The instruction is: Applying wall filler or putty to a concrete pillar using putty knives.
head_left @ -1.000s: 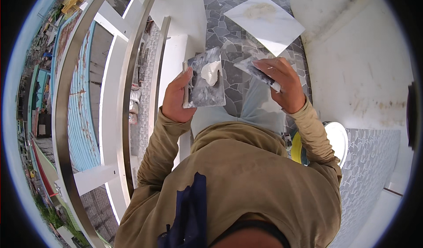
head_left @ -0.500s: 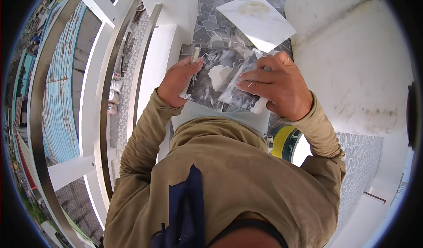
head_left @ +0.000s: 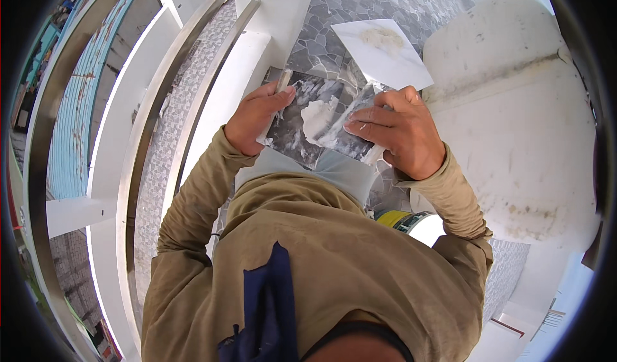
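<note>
Two hands hold one grey tile at chest height: the left hand grips its left edge, the right hand is closed over its right side. Only one lump of white mortar sits mid-tile, unspread, so most buttering looks undone. Beyond the hands, a white tile lies on the patterned floor.

Our hands raised, elbows bent.
Left hand grips with curled fingers; right hand lies spread, palm down.
</note>
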Demonstrator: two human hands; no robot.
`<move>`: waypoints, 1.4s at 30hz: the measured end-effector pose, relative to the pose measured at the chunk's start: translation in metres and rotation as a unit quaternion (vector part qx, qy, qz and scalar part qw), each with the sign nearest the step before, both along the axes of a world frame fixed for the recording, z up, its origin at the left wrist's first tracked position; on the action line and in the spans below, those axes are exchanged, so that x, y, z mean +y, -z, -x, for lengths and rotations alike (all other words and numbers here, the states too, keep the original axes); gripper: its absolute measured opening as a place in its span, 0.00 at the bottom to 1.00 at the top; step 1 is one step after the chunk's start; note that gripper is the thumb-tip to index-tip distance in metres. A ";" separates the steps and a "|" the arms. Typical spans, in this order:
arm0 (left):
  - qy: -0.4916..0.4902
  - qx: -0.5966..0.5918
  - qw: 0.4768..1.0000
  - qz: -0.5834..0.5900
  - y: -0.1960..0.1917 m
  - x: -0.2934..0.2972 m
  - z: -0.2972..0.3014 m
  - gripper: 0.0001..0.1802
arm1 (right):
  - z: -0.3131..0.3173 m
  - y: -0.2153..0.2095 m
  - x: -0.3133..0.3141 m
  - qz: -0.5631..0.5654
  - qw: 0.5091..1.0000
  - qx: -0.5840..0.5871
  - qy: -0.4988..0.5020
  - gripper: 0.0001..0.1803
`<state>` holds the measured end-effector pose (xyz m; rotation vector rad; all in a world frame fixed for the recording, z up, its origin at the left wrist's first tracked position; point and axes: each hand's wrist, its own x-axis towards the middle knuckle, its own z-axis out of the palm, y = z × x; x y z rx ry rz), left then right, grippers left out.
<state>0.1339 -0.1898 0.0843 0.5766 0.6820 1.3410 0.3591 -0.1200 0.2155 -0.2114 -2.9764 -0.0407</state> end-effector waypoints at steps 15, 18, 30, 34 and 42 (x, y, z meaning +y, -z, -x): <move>-0.092 0.344 0.876 -0.325 0.007 0.000 0.008 0.15 | 0.015 0.015 -0.001 -0.039 0.994 0.091 0.044 0.31; 0.046 -0.132 0.990 -0.026 -0.013 0.000 0.009 0.16 | 0.009 0.045 0.001 -0.049 0.993 0.100 0.043 0.31; -0.125 0.273 0.915 -0.271 -0.008 0.013 0.019 0.17 | 0.011 0.012 -0.010 -0.054 0.997 0.043 0.021 0.27; -0.036 0.039 0.999 0.005 -0.005 0.011 0.017 0.18 | 0.007 -0.004 -0.008 -0.037 0.999 0.004 -0.003 0.23; -0.065 0.030 0.997 -0.022 -0.016 0.008 0.007 0.15 | 0.012 -0.003 0.001 -0.037 0.999 0.003 0.004 0.25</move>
